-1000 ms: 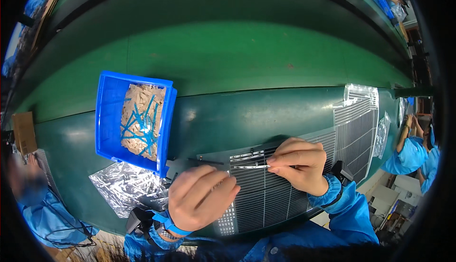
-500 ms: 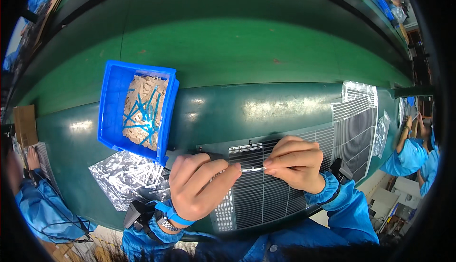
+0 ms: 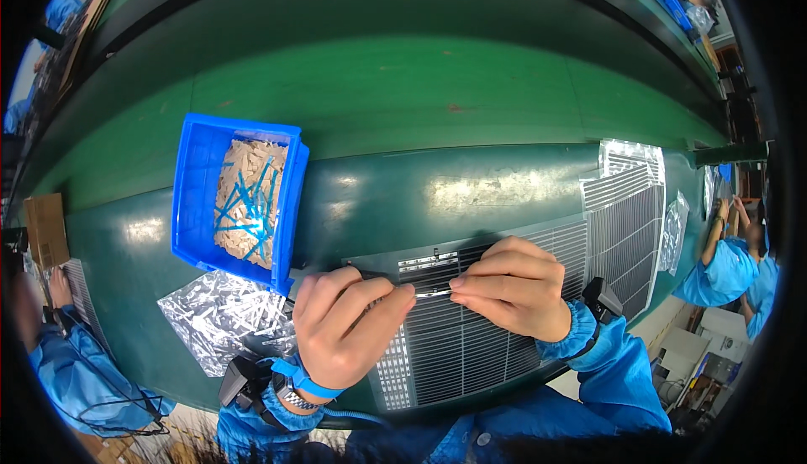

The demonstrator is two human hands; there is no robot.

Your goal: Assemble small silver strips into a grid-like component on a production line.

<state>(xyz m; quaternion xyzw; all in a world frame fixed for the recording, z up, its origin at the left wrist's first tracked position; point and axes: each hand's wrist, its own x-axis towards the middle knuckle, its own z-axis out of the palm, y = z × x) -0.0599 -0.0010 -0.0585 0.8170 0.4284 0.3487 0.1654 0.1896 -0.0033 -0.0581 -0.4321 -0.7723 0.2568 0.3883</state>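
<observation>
My left hand [image 3: 340,329] pinches one end of a short, thin white strip [image 3: 433,292] between thumb and fingers. At the strip's other end, my right hand [image 3: 517,287] pinches it too, so it spans the gap between both hands. Under them lies a dark sheet with pale parallel lines [image 3: 479,355]. Short white dotted strips [image 3: 393,376] sit in a column along its left side, and a few more [image 3: 429,261] lie at its upper edge. The fingertips cover the strip's ends.
Left of my hands stands a blue bin [image 3: 291,203] holding beige pieces and blue strips. Below it lies a clear bag of silvery-white pieces [image 3: 227,317]. More lined sheets [image 3: 626,229] and a clear bag [image 3: 673,233] are at the right. A co-worker's hand [image 3: 60,287] shows far left.
Both hands have shifted slightly left and up with the strip. The strip now looks a little more tilted, and both pinches are still kept.
</observation>
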